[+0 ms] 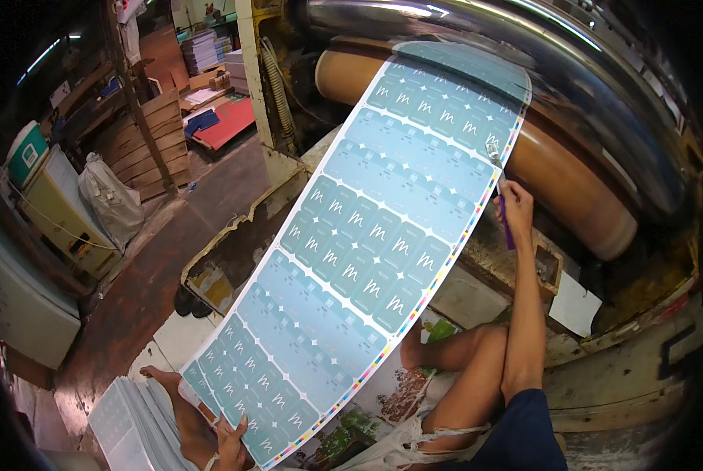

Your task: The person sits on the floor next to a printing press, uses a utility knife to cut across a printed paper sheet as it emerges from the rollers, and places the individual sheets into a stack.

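A long glossy printed sheet [351, 243] in teal and light blue, with a strip of colour patches along its right edge, slopes down toward me from between the rollers. My left hand [231, 441] grips its lower end, thumb on top and fingers mostly hidden beneath. My right hand [516, 206] is closed around a slim purple-handled tool [509, 228]. The pale, metallic-looking tip of that tool lies at the sheet's right edge, near the rollers; its exact kind is unclear. The sheet's far end curves up against the shiny metal roller [446, 20].
Below the metal roller lies a brown roller [571, 180]. A stack of printed sheets [124, 428] stands at lower left beside my leg. A worn machine ledge [245, 212] runs under the sheet. Farther left are a white sack [109, 196], a green-and-white cooler [28, 155] and a red board [227, 124].
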The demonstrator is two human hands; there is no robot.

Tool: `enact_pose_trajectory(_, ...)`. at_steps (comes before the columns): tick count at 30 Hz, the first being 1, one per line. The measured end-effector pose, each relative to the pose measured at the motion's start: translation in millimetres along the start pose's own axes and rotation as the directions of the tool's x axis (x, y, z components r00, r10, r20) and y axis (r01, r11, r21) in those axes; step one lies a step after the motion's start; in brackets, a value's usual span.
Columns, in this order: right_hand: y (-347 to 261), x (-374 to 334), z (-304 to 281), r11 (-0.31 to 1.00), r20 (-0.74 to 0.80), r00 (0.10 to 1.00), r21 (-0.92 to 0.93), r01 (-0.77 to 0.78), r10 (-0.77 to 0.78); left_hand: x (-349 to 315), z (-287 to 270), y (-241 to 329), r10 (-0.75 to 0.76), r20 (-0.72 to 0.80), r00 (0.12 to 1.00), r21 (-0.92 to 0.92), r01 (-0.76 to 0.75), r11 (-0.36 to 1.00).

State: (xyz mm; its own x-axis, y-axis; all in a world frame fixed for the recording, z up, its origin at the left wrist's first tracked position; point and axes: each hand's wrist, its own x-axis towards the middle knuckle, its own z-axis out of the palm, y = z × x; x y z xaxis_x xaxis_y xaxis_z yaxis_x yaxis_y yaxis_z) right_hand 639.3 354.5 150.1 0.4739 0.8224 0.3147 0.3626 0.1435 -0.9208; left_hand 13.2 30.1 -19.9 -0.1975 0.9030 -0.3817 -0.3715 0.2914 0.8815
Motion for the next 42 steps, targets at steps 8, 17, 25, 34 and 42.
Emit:
enact_pose_trajectory(8, -40.7, -10.4, 7.9, 0.489, 0.137, 0.738, -0.668, 0.561, -0.66, -29.3, 9.8, 13.7, 0.06, -0.117, 0.991, 0.018, -0.059, 0.998)
enact_pose_trajectory(17, -9.2, 7.2, -13.2, 0.558, 0.433, 0.736, -0.48, 0.677, -0.521, -75.0, -54.2, -19.4, 0.124, -0.308, 0.943, -0.034, -0.142, 0.989)
enact_pose_trajectory(25, -46.7, 26.9, -31.2, 0.645, 0.5, 0.82, -0.535, 0.546, -0.279, -77.3, -100.5, -5.9, 0.15, -0.37, 0.917, 0.075, -0.131, 0.989)
enact_pose_trajectory(34, -102.3, -33.5, 28.7, 0.684, 0.561, 0.818, -0.547, 0.482, -0.128, -0.3, -181.0, -5.4, 0.088, -0.334, 0.938, 0.193, -0.024, 0.981)
enact_pose_trajectory(42, -83.9, -58.5, 38.9, 0.88, 0.62, 0.782, -0.336, 0.336, -0.062, 56.2, -156.0, -57.8, 0.167, -0.358, 0.919, 0.187, -0.105, 0.977)
